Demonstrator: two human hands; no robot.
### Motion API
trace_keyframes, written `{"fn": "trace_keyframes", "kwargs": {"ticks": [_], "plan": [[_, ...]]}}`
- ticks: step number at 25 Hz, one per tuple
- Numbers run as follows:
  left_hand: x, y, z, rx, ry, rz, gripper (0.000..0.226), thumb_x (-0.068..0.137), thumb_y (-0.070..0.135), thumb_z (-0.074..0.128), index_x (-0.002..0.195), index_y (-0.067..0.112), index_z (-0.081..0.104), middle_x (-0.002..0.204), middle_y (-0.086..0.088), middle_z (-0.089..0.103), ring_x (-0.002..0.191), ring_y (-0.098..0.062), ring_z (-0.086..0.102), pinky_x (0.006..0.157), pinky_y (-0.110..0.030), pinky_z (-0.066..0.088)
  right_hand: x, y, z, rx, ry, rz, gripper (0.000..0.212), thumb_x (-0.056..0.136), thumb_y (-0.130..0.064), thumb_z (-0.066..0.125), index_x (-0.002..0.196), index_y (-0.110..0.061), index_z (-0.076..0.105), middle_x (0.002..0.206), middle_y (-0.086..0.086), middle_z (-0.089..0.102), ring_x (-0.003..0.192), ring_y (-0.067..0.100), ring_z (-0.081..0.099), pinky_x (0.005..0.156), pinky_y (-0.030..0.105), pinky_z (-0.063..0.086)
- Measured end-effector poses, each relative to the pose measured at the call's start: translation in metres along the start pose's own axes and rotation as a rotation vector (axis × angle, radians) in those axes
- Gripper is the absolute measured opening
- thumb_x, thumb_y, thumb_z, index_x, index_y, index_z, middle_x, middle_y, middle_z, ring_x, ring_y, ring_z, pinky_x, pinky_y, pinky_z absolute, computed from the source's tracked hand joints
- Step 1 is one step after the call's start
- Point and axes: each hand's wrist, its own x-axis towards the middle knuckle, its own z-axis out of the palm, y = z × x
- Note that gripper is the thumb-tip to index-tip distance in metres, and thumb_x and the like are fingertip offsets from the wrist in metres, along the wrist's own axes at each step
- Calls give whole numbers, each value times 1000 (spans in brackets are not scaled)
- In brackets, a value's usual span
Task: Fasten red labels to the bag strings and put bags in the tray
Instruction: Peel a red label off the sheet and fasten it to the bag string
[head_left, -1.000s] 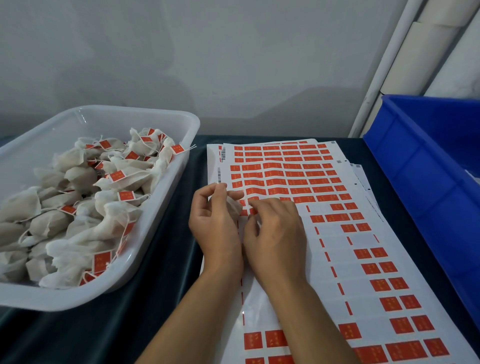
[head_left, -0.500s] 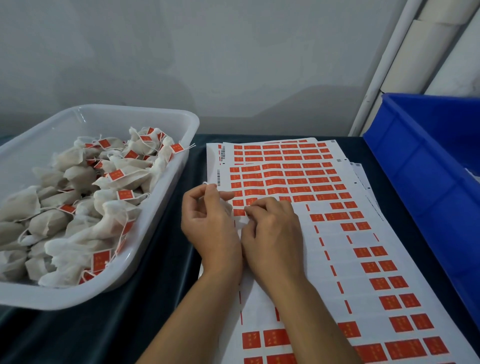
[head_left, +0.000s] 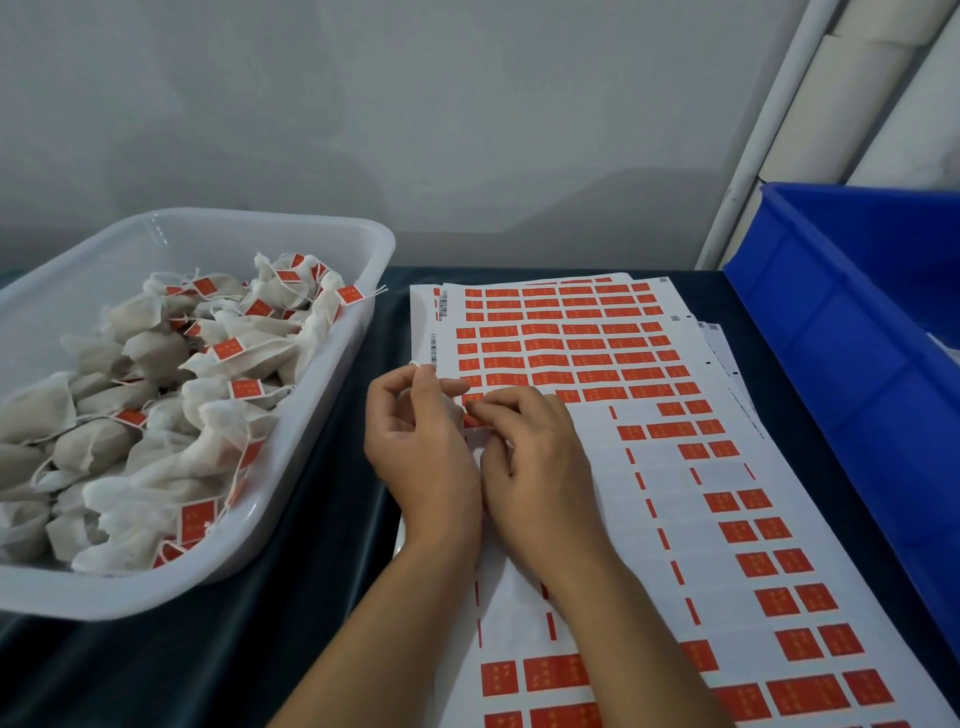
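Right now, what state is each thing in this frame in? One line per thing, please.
Left hand: curled, pinching a white bag string.
Right hand: fingers curled at a red label on the sheet.
White tray: partly filled with labelled bags.
Label sheets: flat, overlapping, many labels already peeled.
Blue bin: open-topped, contents not visible.

My left hand (head_left: 421, 441) and right hand (head_left: 535, 457) sit side by side, touching, forearms bare. Left fingers curl, thumb and forefinger pinched together. Right fingertips (head_left: 480, 410) are curled in a pinching grip.
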Motion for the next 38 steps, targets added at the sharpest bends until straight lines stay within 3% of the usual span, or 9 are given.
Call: {"fn": "trace_keyframes", "kwargs": {"ticks": [8, 13, 16, 19, 23, 26, 28, 31, 38], "plan": [[-2, 3, -1, -22, -28, -46, 8, 103, 29, 62, 100, 24, 67, 96, 4, 76, 82, -9, 74, 63, -16, 56, 3, 0, -9, 295, 25, 55, 29, 104, -23, 54, 129, -33, 66, 132, -22, 57, 124, -3, 51, 108, 20, 47], [-2, 3, 0, 16, -19, -55, 10, 104, 32, 62, 104, 23, 66, 90, 1, 74, 73, -7, 73, 58, -14, 54, 5, 1, -11, 443, 133, 108, 27, 103, -24, 59, 123, -40, 67, 126, -32, 58, 121, -10, 54, 93, 9, 51], [-5, 6, 0, 47, -87, -20, 9, 104, 30, 62, 101, 23, 66, 89, 3, 75, 75, -5, 74, 58, -13, 54, 8, 3, -17, 644, 266, 246, 18, 99, -27, 66, 109, -41, 74, 115, -29, 69, 110, -4, 65, 82, 20, 60], [-12, 8, 3, 124, -209, 40, 9, 103, 25, 64, 94, 23, 67, 91, 17, 75, 89, 3, 73, 63, -4, 51, 13, 6, -29, 887, 337, 431, 17, 100, -30, 64, 105, -38, 78, 111, -20, 74, 105, 8, 71, 84, 32, 62], [-17, 4, 4, 245, -391, 95, 10, 98, 29, 65, 89, 29, 69, 94, 20, 74, 98, 0, 70, 74, -2, 50, 19, 14, -46, 963, 151, 524, 24, 101, -40, 56, 105, -31, 78, 86, -1, 69, 90, 22, 67, 86, 44, 57], [-18, 1, 3, 342, -458, 195, 9, 95, 37, 63, 90, 32, 69, 99, 20, 70, 104, -6, 67, 82, -14, 54, 20, 13, -48, 849, 11, 479, 30, 103, -42, 54, 99, -27, 79, 86, 7, 65, 97, 28, 67, 96, 51, 58], [-18, -1, 4, 364, -477, 228, 7, 97, 37, 64, 92, 33, 68, 102, 19, 69, 106, -9, 68, 88, -22, 55, 20, 11, -48, 832, -49, 450, 29, 102, -44, 55, 99, -29, 80, 94, 3, 73, 104, 22, 71, 95, 46, 60], [-17, -3, 4, 365, -501, 265, 8, 101, 34, 65, 94, 35, 68, 100, 18, 69, 104, -10, 69, 85, -23, 57, 20, 10, -49, 822, -96, 407, 24, 100, -47, 58, 101, -36, 79, 103, -12, 77, 105, 12, 73, 93, 39, 61], [-20, 1, 3, 327, -572, 274, 7, 101, 32, 65, 96, 32, 70, 95, 13, 71, 98, -17, 70, 82, -25, 60, 19, 10, -49, 855, -87, 360, 16, 99, -38, 65, 104, -33, 78, 106, -10, 77, 105, 12, 72, 92, 42, 61]]}}
